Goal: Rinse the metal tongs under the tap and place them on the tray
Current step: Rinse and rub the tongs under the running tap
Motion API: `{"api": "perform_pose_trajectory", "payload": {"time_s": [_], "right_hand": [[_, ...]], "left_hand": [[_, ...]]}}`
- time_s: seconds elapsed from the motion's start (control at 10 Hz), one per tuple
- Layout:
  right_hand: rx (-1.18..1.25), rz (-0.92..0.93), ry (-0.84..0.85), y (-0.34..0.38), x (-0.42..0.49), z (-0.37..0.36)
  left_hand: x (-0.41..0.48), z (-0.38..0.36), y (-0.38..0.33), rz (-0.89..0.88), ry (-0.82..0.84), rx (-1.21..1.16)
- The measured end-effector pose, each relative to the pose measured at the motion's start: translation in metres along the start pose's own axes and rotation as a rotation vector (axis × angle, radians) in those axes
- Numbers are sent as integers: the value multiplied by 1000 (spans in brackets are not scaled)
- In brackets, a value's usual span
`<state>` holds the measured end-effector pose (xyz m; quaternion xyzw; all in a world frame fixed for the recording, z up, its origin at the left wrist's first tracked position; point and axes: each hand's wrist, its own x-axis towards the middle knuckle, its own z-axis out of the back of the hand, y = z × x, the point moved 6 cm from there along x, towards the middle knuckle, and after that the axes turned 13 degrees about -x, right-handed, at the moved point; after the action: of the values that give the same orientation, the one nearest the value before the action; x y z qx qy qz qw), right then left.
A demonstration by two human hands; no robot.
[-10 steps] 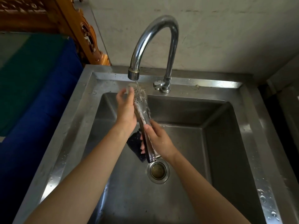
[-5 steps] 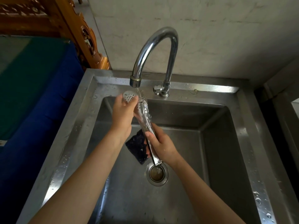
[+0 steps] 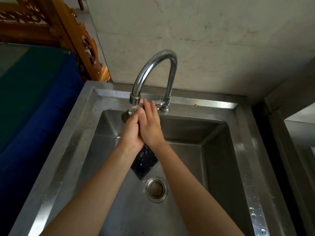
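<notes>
You see a steel-grey sink [image 3: 242, 150] with a brassy drain [image 3: 156, 189]. Left of the sink lies blue-and-green cloth [image 3: 34, 99]; inside it, a black scourer [image 3: 144, 162] speckled white.

Your two hands met over the back left part of the sink [image 3: 221, 167], your left hand [image 3: 131, 132] pressed against your right hand [image 3: 150, 126], both just under the spout of the tap [image 3: 153, 70]. The tap rose from the sink's back rim. A cloth [image 3: 144, 163] hung below your hands, above the basin floor. The drain [image 3: 156, 189] sat in the floor before it. A wall [image 3: 204, 40] stood behind the sink.
</notes>
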<state>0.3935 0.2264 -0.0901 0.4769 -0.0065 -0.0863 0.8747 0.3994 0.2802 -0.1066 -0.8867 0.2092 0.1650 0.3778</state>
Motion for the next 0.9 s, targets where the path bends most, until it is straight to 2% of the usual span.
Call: {"api": "perform_pose_trajectory", "payload": {"time_s": [0.2,0.3,0.5,0.6,0.7,0.8,0.9], "right_hand": [[19,-98,6,18,27,-11],[65,-117,50,18,28,-17],[258,-235,65,5,39,-3],[346,-220,83,15,24,-13],[522,-289,141,12,26,-11],[604,-348,125,12,31,0],[506,-311,95,24,23,-9]], "left_hand": [[-3,-12,-25,-37,46,-97],[-4,-17,-32,-118,-59,184],[-11,-26,-14,-4,-36,81],[1,-18,-31,-61,-195,260],[-9,-34,-26,-63,-73,183],[-7,-39,-23,-66,-29,303],[-3,-30,-32,-34,-129,319]]}}
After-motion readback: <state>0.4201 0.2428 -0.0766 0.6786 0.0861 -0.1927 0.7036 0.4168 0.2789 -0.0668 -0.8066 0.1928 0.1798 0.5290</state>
